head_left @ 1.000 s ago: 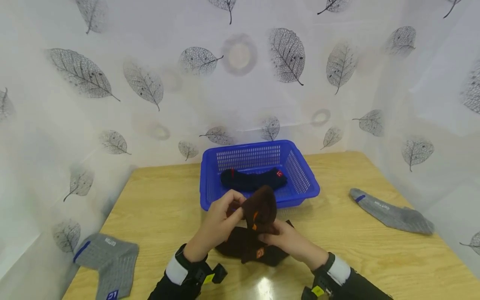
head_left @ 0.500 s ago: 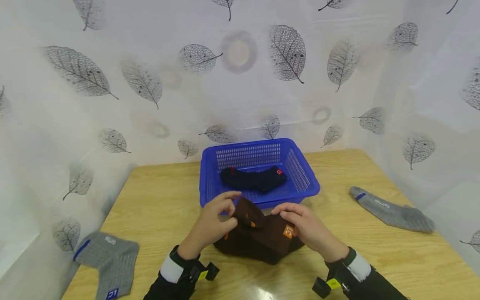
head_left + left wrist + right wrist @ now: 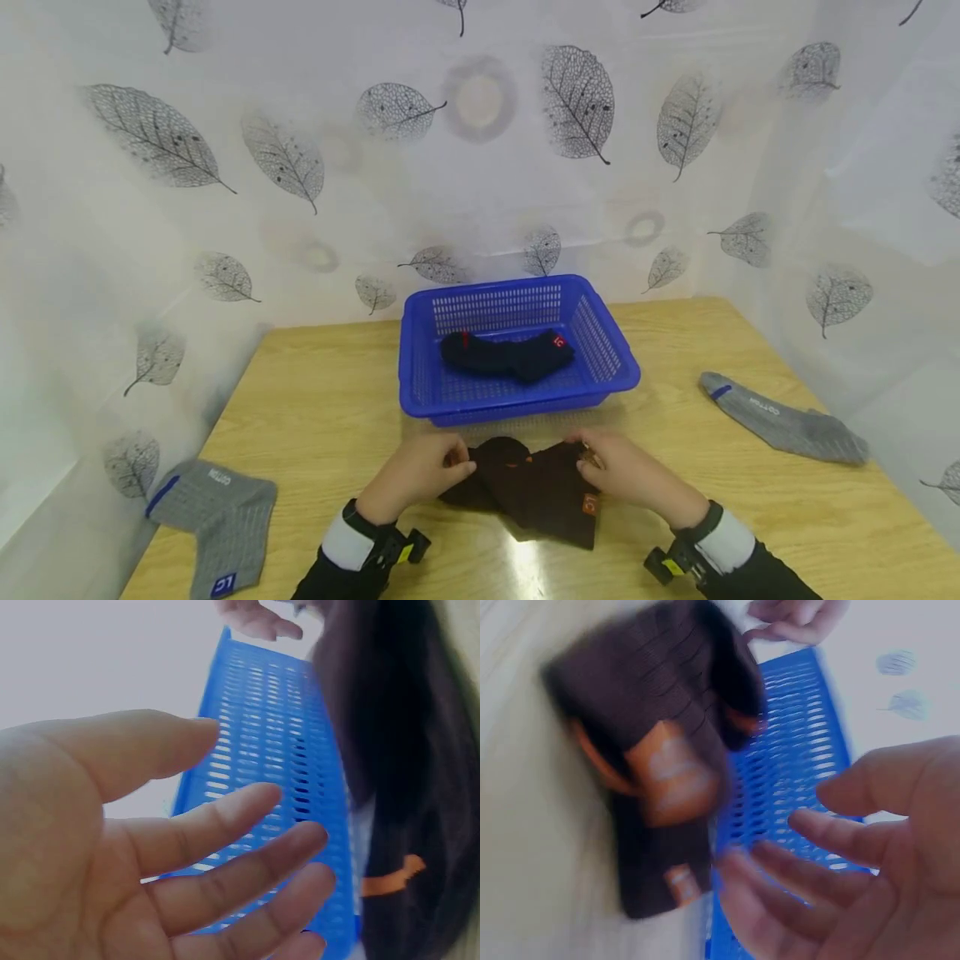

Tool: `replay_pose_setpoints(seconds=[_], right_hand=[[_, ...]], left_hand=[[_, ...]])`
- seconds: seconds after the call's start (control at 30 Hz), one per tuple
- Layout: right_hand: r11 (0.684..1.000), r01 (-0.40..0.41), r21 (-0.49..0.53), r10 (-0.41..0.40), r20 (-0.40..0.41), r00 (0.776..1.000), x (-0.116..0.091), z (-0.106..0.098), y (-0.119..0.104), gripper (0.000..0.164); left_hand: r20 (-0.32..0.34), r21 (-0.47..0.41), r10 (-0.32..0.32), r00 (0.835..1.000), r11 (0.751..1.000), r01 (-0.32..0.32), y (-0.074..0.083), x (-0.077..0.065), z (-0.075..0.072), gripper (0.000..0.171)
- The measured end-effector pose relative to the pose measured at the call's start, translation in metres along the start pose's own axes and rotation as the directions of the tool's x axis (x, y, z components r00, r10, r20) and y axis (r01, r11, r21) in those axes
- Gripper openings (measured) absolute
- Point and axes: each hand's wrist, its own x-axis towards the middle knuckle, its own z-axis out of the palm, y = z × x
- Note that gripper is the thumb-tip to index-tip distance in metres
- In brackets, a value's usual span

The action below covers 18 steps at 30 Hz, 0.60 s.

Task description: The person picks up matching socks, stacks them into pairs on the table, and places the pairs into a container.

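Note:
A pair of dark brown socks (image 3: 543, 492) with orange marks lies overlapped in front of the blue basket. At their left side is my left hand (image 3: 423, 475), its fingertips close to the fabric. My right hand (image 3: 622, 475) is at their upper right edge, fingertips overlapping it in the head view. In the left wrist view the fingers (image 3: 247, 877) are spread loosely, with the brown fabric (image 3: 412, 787) beyond them. The right wrist view shows loosely bent fingers (image 3: 810, 877) and a gap between thumb and index; the brown socks (image 3: 660, 735) are blurred beside them.
Behind the socks stands the blue plastic basket (image 3: 517, 410), holding dark socks (image 3: 506, 357) with red marks. A grey sock (image 3: 232, 517) lies at the table's left edge, another grey sock (image 3: 787, 425) at the right. A leaf-patterned white sheet (image 3: 480, 183) surrounds the wooden table (image 3: 322, 400).
The brown socks, earlier held up and folded over near the basket's front rim, are now lower and flatter on the table. My hands have moved apart and loosened from the fabric.

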Motion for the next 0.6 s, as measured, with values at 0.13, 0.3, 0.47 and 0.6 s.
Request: replay_pose_setpoints(seconds=[0.13, 0.3, 0.47, 0.6], right_hand=[[0.980, 0.077, -0.183, -0.075, 0.019, 0.997, -0.003, 0.009, -0.001, 0.024], [0.920, 0.083, -0.384, -0.046, 0.105, 0.993, -0.013, 0.016, -0.010, 0.041], [0.862, 0.113, -0.494, -0.022, 0.186, 0.982, -0.022, 0.030, -0.017, 0.061], [0.833, 0.131, -0.537, -0.048, 0.166, 0.985, -0.024, 0.038, -0.019, 0.054]], left_hand=[[0.035, 0.017, 0.040, 0.999, 0.999, -0.041, -0.004, 0.008, 0.009, 0.009], [0.065, 0.039, 0.074, 0.995, 0.996, -0.076, -0.007, 0.029, 0.028, 0.027], [0.074, 0.059, 0.036, 0.997, 0.997, -0.040, -0.010, 0.045, 0.044, 0.037], [0.027, 0.071, 0.008, 1.000, 0.997, -0.010, -0.010, 0.051, 0.052, 0.041]])
